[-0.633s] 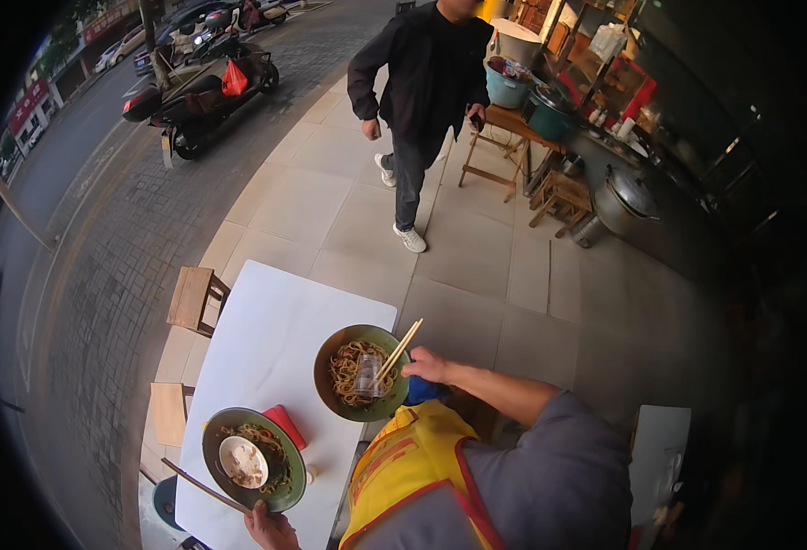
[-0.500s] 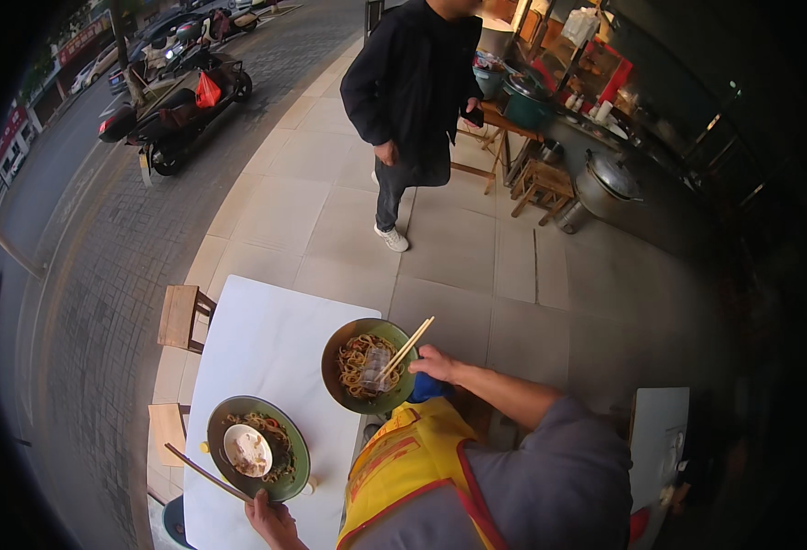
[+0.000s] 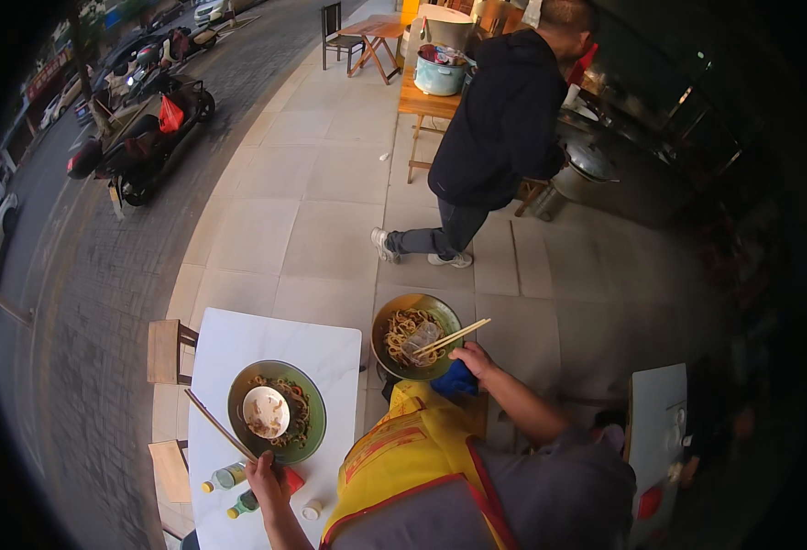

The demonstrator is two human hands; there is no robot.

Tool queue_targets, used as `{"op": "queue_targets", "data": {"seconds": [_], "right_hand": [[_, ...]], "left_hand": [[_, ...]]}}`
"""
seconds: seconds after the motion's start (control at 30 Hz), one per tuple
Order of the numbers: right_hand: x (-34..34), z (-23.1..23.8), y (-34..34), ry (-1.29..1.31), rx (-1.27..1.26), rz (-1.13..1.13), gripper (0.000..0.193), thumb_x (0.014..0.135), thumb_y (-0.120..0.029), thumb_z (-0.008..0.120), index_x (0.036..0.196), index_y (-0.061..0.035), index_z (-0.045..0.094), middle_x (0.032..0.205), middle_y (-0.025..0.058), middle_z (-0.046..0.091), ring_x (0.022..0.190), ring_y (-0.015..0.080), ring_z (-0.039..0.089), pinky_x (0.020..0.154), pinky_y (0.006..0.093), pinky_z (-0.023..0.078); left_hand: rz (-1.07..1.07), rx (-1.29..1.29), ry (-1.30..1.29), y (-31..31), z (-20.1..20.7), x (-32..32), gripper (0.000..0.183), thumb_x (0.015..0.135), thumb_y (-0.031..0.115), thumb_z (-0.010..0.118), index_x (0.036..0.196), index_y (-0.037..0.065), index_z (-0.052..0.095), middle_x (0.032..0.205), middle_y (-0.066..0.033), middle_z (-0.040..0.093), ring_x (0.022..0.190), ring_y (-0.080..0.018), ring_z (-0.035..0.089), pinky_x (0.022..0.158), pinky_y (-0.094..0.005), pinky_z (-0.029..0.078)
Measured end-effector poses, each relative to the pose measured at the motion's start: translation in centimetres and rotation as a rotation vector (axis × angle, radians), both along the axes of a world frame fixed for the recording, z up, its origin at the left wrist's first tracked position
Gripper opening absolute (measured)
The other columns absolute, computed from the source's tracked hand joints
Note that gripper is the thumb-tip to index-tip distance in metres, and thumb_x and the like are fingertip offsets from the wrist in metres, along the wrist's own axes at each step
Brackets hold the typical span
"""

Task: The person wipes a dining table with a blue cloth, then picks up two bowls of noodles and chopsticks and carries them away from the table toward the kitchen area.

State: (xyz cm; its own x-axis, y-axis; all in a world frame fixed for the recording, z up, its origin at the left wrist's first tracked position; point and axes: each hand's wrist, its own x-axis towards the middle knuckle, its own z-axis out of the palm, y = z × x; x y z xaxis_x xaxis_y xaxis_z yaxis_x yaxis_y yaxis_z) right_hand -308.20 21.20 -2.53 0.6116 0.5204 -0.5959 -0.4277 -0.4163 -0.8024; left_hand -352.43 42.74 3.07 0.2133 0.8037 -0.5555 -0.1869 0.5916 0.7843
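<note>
In my left hand point(image 3: 263, 477), at lower left, are the rim of a green bowl point(image 3: 314, 440) and brown chopsticks point(image 3: 220, 424) along its edge. Inside that bowl sit leftover noodles point(image 3: 299, 403) and a small white bowl point(image 3: 267, 412) with brown scraps. I cannot tell whether the green bowl touches the table. My right hand point(image 3: 474, 360) grips the rim of a second green bowl point(image 3: 380, 332), beyond the table's right edge. It holds noodles point(image 3: 404, 332), a crumpled clear plastic piece point(image 3: 419, 339) and pale chopsticks point(image 3: 458, 335). A blue cloth point(image 3: 454, 379) hangs under my right hand.
On the white table point(image 3: 279, 339) stand a pale bottle point(image 3: 229, 476), a green bottle point(image 3: 244, 503) and a small white cup point(image 3: 312, 510). Wooden stools point(image 3: 164, 351) line its left side. A person in black point(image 3: 499, 119) walks ahead, near a stall with pots point(image 3: 440, 73).
Both bowls have shifted rightward in view, the left one also upward, uncovering the bottles. The right bowl is now off the table's edge. The person in black has moved right and turned away.
</note>
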Motion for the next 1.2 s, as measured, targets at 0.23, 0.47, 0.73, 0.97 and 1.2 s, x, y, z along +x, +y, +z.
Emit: {"op": "queue_targets", "data": {"seconds": [0.23, 0.47, 0.73, 0.97, 1.2], "right_hand": [[4.7, -7.9, 1.8, 0.103, 0.062, -0.028, 0.018, 0.082, -0.017, 0.065, 0.083, 0.0006, 0.067, 0.075, 0.0031, 0.063, 0.067, 0.0136, 0.059, 0.062, 0.0279, 0.046], [9.9, -17.6, 5.8, 0.061, 0.012, 0.017, 0.02, 0.082, -0.017, 0.064, 0.086, 0.0015, 0.067, 0.079, 0.0043, 0.064, 0.071, 0.0154, 0.06, 0.065, 0.0293, 0.046], [16.5, -13.3, 14.2, 0.124, 0.083, 0.076, 0.03, 0.081, -0.016, 0.061, 0.105, 0.0035, 0.063, 0.093, 0.0091, 0.067, 0.08, 0.0204, 0.065, 0.073, 0.0313, 0.052], [28.6, -5.5, 18.2, 0.123, 0.041, 0.149, 0.037, 0.081, -0.019, 0.059, 0.108, 0.0061, 0.062, 0.098, 0.0136, 0.068, 0.084, 0.0252, 0.067, 0.077, 0.0342, 0.055], [31.7, -3.0, 20.9, 0.169, 0.05, 0.08, 0.037, 0.081, -0.02, 0.061, 0.107, 0.0068, 0.062, 0.097, 0.0139, 0.068, 0.082, 0.0233, 0.067, 0.075, 0.0333, 0.054]], "left_hand": [[0.013, -0.003, 0.059, 3.5, -10.3, 2.5, 0.009, 0.089, 0.006, 0.055, 0.098, 0.005, 0.055, 0.067, 0.0021, 0.051, 0.042, -0.0061, 0.047, 0.032, -0.0188, 0.026], [0.158, -0.138, 0.071, 4.9, -27.4, 4.5, 0.014, 0.091, 0.006, 0.057, 0.105, 0.006, 0.053, 0.082, -0.0027, 0.06, 0.045, -0.0093, 0.054, 0.031, -0.0194, 0.026], [0.262, -0.287, 0.063, 6.3, -35.5, 7.8, 0.01, 0.092, 0.008, 0.055, 0.101, 0.005, 0.052, 0.073, -0.0129, 0.065, 0.036, -0.0086, 0.036, 0.03, -0.0249, 0.023], [0.433, -0.251, 0.11, 5.2, -30.7, 18.3, 0.012, 0.092, 0.009, 0.055, 0.103, 0.006, 0.052, 0.072, -0.0112, 0.064, 0.037, -0.0084, 0.038, 0.031, -0.0248, 0.025], [0.431, -0.289, 0.058, 6.7, -29.8, 19.0, 0.017, 0.096, 0.007, 0.055, 0.112, 0.005, 0.052, 0.094, -0.0074, 0.062, 0.063, -0.02, 0.069, 0.031, -0.0223, 0.025]]}}
